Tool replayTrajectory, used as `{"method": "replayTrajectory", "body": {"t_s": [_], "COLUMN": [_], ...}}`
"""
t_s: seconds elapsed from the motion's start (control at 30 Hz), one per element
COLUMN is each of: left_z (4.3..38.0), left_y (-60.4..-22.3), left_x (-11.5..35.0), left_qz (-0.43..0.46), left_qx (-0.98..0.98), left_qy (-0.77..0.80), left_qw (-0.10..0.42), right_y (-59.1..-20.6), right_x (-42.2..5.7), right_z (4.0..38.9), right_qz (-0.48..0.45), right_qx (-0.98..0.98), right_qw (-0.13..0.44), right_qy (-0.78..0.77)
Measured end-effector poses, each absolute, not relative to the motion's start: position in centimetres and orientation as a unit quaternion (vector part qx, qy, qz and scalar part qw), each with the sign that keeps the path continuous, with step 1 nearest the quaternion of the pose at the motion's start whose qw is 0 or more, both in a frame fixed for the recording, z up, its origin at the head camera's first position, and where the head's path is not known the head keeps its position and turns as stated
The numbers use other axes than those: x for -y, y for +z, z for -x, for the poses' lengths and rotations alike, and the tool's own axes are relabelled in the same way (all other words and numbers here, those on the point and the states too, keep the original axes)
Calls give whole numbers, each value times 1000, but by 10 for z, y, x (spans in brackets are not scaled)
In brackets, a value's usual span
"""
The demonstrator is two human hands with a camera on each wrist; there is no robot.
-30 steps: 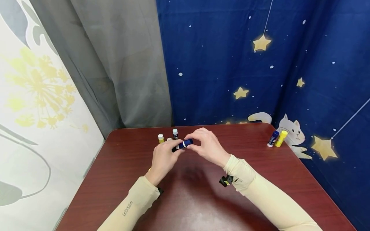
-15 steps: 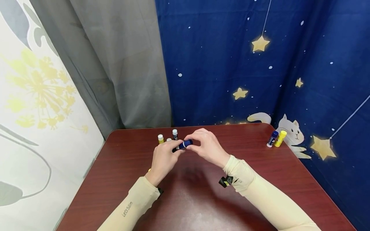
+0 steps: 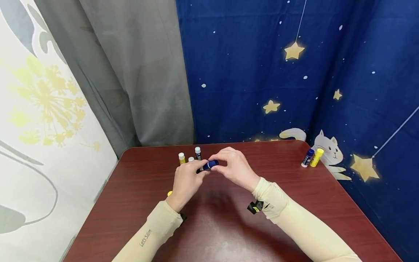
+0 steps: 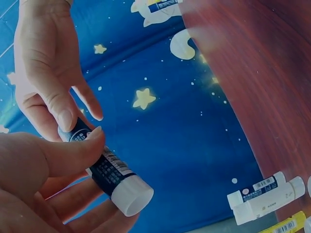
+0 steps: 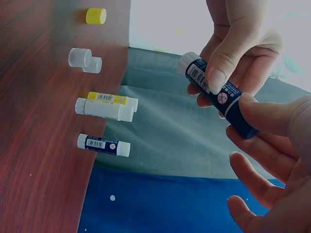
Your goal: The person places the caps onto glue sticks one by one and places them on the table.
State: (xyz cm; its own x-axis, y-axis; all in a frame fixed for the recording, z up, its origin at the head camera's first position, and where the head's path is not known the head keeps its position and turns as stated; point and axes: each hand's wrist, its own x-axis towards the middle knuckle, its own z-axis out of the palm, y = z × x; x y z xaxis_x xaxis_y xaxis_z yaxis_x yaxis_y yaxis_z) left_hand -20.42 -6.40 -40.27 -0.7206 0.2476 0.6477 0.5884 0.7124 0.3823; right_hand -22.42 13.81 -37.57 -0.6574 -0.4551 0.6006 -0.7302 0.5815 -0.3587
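Note:
A navy glue stick (image 5: 197, 74) with a white end is held above the table between both hands. My left hand (image 3: 188, 180) grips its labelled body between thumb and fingers. On the other end, the thumb and forefinger of my right hand (image 3: 234, 165) pinch the navy cap (image 5: 241, 120), the remaining fingers spread apart. In the right wrist view, a thin pale line runs around the stick where cap and body meet. The white end (image 4: 132, 195) points toward the camera in the left wrist view.
A yellow glue stick (image 3: 182, 158), a white one (image 5: 103, 109) and a navy one (image 5: 103, 144) stand beyond my left hand. Two translucent caps (image 5: 79, 57) and a yellow cap (image 5: 96, 16) are nearby. Navy (image 3: 307, 158) and yellow (image 3: 316, 157) glue sticks stand at the table's right edge.
Both hands keep nearly the same place and grip. The white band beside the cap looks thinner than a second ago. The head view has shifted slightly.

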Motion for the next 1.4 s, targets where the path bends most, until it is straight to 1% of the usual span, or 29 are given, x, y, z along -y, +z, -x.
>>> {"method": "replayTrajectory", "body": {"t_s": [0.23, 0.53, 0.93, 1.13, 1.4], "left_z": [200, 199, 198, 193, 189], "left_y": [-404, -400, -400, -399, -397], "left_x": [63, 59, 59, 59, 63], "left_qz": [245, 263, 248, 244, 217], "left_qx": [881, 874, 882, 886, 889], "left_qy": [-281, -263, -266, -272, -296], "left_qw": [291, 313, 300, 284, 274], "right_y": [-382, -381, -387, -381, -366], "right_x": [-139, -139, -140, -145, -157], "right_z": [223, 225, 228, 226, 222], "right_qz": [-362, -378, -381, -374, -381], "right_qx": [849, 837, 830, 840, 842], "right_qw": [239, 263, 258, 230, 240], "right_qy": [300, 295, 316, 319, 298]}}
